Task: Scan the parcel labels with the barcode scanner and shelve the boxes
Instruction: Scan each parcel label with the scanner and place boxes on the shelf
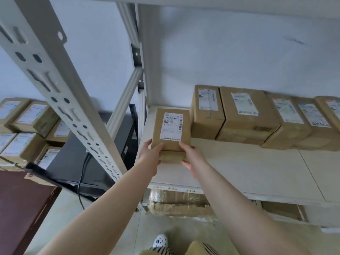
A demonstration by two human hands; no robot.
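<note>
**Now shelving: one more box going onto the row**

Right now the box (172,128) sits at the left end of the shelf (248,173), label (172,126) facing up, and both hands are on its near end: the left hand (150,156) wraps the near-left corner, the right hand (193,159) clasps the near-right edge, fingers curled under. To its right, a row of shelved boxes (252,115) lines the back wall, so a good share of the shelving looks done. Further left, beyond the rack upright (60,92), a stack of labelled boxes (27,126) waits — likely the remaining work. No scanner is in view, so I can't tell whether this label was scanned.
</note>
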